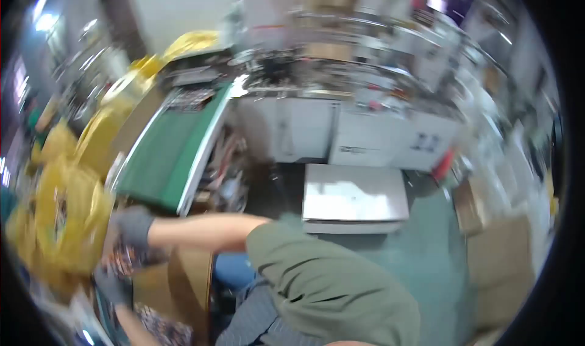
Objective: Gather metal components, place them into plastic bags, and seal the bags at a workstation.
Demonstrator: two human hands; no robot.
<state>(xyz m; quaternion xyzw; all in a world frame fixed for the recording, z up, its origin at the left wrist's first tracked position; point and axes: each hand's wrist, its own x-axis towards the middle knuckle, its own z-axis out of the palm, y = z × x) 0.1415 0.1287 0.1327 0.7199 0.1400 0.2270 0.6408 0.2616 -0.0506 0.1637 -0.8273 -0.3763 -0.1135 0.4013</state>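
Both my hands wear grey gloves and are at the lower left, over an open cardboard box (194, 273). My right hand (134, 226) reaches across from the right, at the far side of a dark, multicoloured bundle of small items (125, 259). Nearer to me, my left hand (114, 287) is at the bundle's near side. Motion blur smears the fingers of both, so their grip does not show. More of the same speckled items (164, 328) lie below, by my left forearm. Yellow plastic bags (64, 212) bulge just left of my hands.
A green conveyor belt (173, 142) slopes down toward my hands, with a pile of small items (190, 98) at its far end. On the floor ahead sits a white box (354, 193). Brown cartons (499, 273) stand at right, and a cluttered workbench (292, 96) runs along the back.
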